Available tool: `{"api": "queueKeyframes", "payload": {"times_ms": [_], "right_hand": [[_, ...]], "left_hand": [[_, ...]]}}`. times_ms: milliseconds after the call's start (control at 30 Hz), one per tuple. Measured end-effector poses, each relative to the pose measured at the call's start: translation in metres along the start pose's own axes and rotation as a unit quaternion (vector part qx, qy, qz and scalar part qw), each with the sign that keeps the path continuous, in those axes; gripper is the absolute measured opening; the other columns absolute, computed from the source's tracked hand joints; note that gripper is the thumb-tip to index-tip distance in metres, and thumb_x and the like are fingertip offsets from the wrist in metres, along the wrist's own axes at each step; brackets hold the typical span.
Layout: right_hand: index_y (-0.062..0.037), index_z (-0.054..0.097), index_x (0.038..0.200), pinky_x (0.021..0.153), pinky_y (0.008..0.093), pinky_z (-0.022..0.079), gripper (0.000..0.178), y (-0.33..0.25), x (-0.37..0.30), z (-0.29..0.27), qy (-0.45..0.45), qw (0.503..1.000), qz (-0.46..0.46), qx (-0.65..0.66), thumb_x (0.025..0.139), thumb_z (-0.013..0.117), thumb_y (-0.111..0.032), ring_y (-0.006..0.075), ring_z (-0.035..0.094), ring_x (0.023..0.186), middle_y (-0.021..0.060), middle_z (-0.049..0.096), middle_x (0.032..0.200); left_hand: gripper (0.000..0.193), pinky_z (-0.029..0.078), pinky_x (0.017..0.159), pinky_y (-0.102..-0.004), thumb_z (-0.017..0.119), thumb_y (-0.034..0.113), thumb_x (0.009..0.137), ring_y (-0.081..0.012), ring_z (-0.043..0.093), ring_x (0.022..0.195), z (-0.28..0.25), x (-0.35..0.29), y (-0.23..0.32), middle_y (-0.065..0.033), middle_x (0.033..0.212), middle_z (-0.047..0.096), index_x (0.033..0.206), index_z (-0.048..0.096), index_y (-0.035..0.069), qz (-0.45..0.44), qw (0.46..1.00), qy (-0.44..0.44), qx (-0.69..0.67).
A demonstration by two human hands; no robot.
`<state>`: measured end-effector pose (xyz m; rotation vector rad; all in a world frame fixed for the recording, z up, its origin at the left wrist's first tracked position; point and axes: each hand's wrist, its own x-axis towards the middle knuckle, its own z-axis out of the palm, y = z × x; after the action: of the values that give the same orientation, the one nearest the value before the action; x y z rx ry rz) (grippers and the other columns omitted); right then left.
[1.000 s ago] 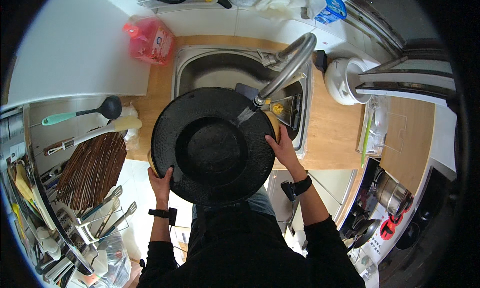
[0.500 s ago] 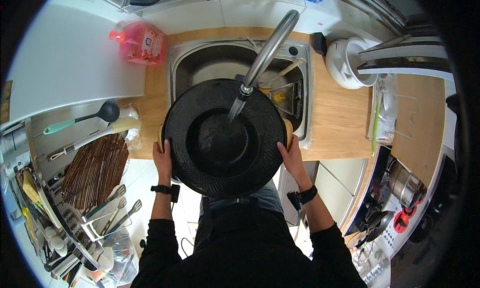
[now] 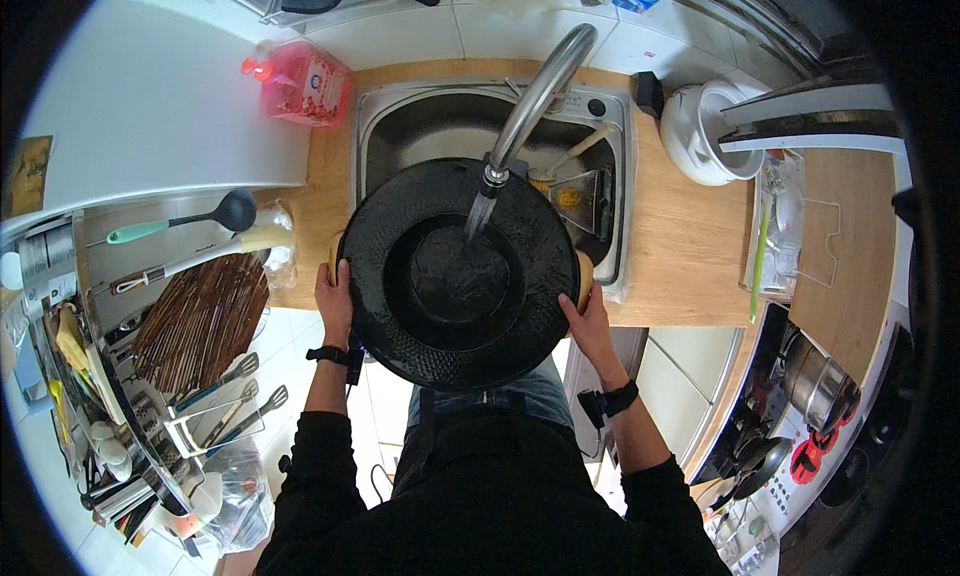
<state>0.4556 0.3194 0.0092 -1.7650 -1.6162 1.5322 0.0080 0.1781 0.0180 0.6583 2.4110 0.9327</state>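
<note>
A large black wok (image 3: 460, 341) with wooden side handles is held over the near part of the sink (image 3: 362, 126), reaching past the counter's front edge. My left hand (image 3: 334, 294) is closed round its left handle. My right hand (image 3: 588, 321) grips the right handle, its thumb on the rim. Water runs from the curved metal faucet (image 3: 535, 96) into the wok, and its inside looks wet. Beyond the wok, a wooden-handled brush (image 3: 575, 148) and a dark-framed rack with a yellow scrubber (image 3: 569, 198) lie in the sink.
A pink soap bottle (image 3: 305, 86) stands at the sink's back left. The white pot (image 3: 690, 141) sits on the right of the wooden counter (image 3: 685, 246). At left are a ladle (image 3: 235, 212), a brown slatted mat (image 3: 200, 326) and several turners; metal pots (image 3: 815, 376) stand at right.
The surroundings have shifted slightly rightward in the view. My hands still hold the wok, which tilts a little differently under the running water.
</note>
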Motion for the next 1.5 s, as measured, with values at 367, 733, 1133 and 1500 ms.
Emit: {"api": "queueKeyframes", "payload": {"times_ms": [367,733,1133,1500], "right_hand": [[0.0050,0.046,0.122,0.089,0.0359,0.052,0.053,0.025,-0.044,-0.016,-0.006,0.995,0.060,0.085,0.097,0.075,-0.032,0.0218,0.061,0.102,0.0173,0.063,0.112],[0.0053,0.044,0.128,0.091,0.0359,0.053,0.060,0.017,-0.044,-0.015,0.019,0.993,0.087,0.072,0.099,0.073,-0.039,0.0245,0.062,0.108,0.0206,0.063,0.118],[0.0042,0.048,0.126,0.094,0.0368,0.055,0.048,-0.016,-0.024,0.001,-0.011,0.962,0.161,0.222,0.103,0.065,-0.034,0.0255,0.065,0.107,0.0186,0.061,0.116],[-0.0177,0.031,0.163,0.092,0.0369,0.056,0.068,-0.043,0.042,0.041,-0.283,0.839,0.256,0.388,0.101,0.056,-0.020,0.0225,0.056,0.126,0.0101,0.051,0.149]], "left_hand": [[0.052,0.052,0.080,-0.0439,0.070,0.047,0.097,-0.0379,0.069,0.091,0.028,0.029,0.038,-0.0246,0.096,0.071,0.112,0.065,-0.002,0.046,0.996,-0.068,0.024],[0.051,0.053,0.080,-0.0464,0.067,0.049,0.099,-0.0440,0.069,0.094,0.030,0.026,0.038,-0.0275,0.097,0.071,0.110,0.064,-0.002,0.084,0.995,-0.040,0.042],[0.064,0.049,0.104,-0.0317,0.062,0.037,0.105,-0.0256,0.064,0.121,-0.020,0.088,0.040,-0.0194,0.137,0.065,0.155,0.045,0.002,-0.016,0.969,-0.240,-0.060],[0.051,0.061,0.090,-0.0328,0.058,0.015,0.102,-0.0205,0.072,0.106,-0.136,0.093,0.239,-0.0122,0.127,0.069,0.150,0.049,0.001,-0.213,0.932,-0.228,-0.186]]}}
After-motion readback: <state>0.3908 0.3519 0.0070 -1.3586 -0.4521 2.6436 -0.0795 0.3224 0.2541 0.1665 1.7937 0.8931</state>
